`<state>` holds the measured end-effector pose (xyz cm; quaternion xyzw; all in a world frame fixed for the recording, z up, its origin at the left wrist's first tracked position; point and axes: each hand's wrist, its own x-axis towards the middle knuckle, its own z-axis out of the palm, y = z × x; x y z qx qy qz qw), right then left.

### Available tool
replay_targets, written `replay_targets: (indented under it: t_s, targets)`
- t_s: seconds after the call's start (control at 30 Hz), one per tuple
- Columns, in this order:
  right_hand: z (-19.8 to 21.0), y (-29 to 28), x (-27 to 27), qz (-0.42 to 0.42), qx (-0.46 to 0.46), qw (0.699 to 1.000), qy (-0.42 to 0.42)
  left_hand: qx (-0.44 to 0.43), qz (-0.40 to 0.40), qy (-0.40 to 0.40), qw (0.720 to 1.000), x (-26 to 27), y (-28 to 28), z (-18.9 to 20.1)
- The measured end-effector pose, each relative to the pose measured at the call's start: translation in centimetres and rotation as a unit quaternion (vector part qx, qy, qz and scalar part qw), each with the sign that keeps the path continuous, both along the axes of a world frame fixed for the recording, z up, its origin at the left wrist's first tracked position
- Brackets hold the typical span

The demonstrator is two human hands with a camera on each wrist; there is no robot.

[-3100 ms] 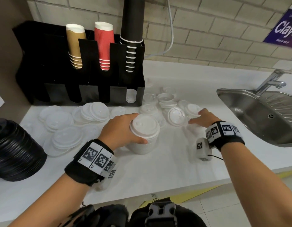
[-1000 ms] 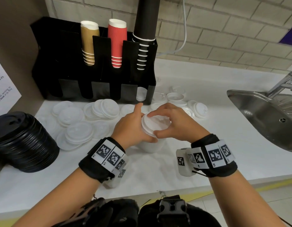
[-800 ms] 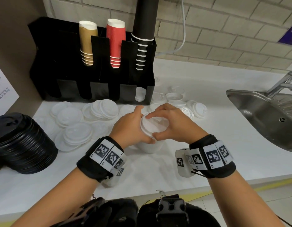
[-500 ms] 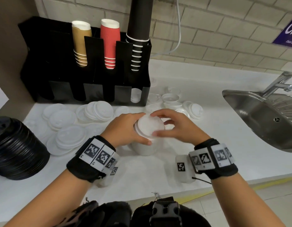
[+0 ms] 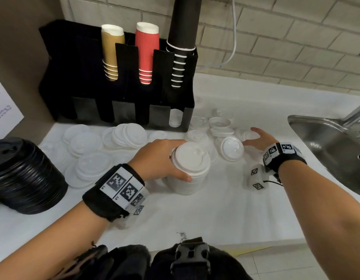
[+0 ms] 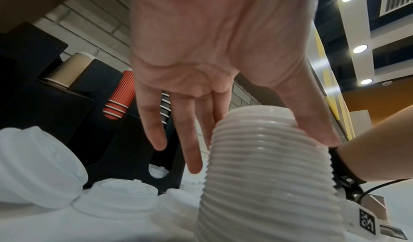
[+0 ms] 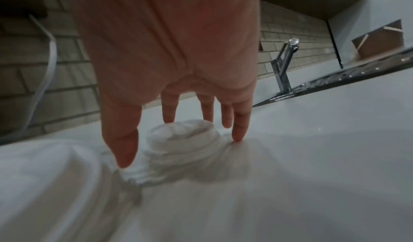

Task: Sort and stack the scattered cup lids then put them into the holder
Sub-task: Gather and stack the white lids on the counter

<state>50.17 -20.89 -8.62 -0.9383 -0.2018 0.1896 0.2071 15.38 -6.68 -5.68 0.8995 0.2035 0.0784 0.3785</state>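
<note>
Hands first: the left hand (image 5: 159, 158) is curled round the top of the lid stack (image 5: 190, 172), thumb on its near side and fingers round the far side, while the right hand (image 5: 258, 138) reaches with spread, straight fingers over a small pile of lids (image 7: 183, 145) right of the stack, fingertips just touching down around it and gripping nothing yet. Half a second ago that right hand was on top of the stack with the left; it has since moved off to the right.

The stack stands upright on the white surface (image 5: 215, 215), in front of the holder (image 5: 118, 110). More loose lids (image 5: 122, 136) lie scattered between the stack and the holder and to the stack's left.

The holder, black with slots, stands behind the stack against the brick wall. Its upper slots carry brown cups (image 5: 111, 53), red cups (image 5: 146, 55) and black cups (image 5: 181, 47). The lower right slot shows a few white lids (image 5: 175, 118) through its opening; the other lower slots look dark and I cannot tell their contents.

Left of the stack sits a pile of black lids (image 5: 23, 176). Far right of it is a steel sink (image 5: 336, 146).
</note>
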Motion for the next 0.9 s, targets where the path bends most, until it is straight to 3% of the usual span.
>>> replay_targets:
  t_s: [0.13, 0.23, 0.4, 0.47, 0.57, 0.7, 0.9]
  targets:
    - [-0.5, 0.1, 0.4, 0.051, -0.049, 0.996, -0.053, -0.003, 0.001, -0.003, 1.0, 0.0, 0.1, -0.2]
    - [0.6, -0.6, 0.7, 0.045, -0.084, 0.995, -0.031, -0.009, 0.004, -0.003, 1.0, 0.0, 0.2, -0.5]
    - [3.4, -2.9, 0.7, 0.126, -0.283, 0.949, 0.055, -0.006, 0.003, -0.003, 1.0, 0.1, 0.3, -0.5]
    - [3.6, -2.5, 0.4, 0.119, -0.249, 0.96, 0.041, -0.002, 0.001, -0.001, 1.0, 0.1, 0.3, -0.4]
    - [3.0, -0.5, -0.7, 0.118, -0.184, 0.975, -0.044, 0.001, 0.007, -0.001, 1.0, 0.0, 0.3, -0.4]
    - [2.4, 1.6, -2.3, 0.099, -0.216, 0.965, -0.114, 0.007, 0.003, 0.003, 1.0, 0.0, 0.3, -0.2]
    - [2.0, 2.4, -2.0, 0.128, -0.25, 0.951, -0.133, 0.01, -0.002, 0.011, 1.0, 0.0, 0.2, -0.1]
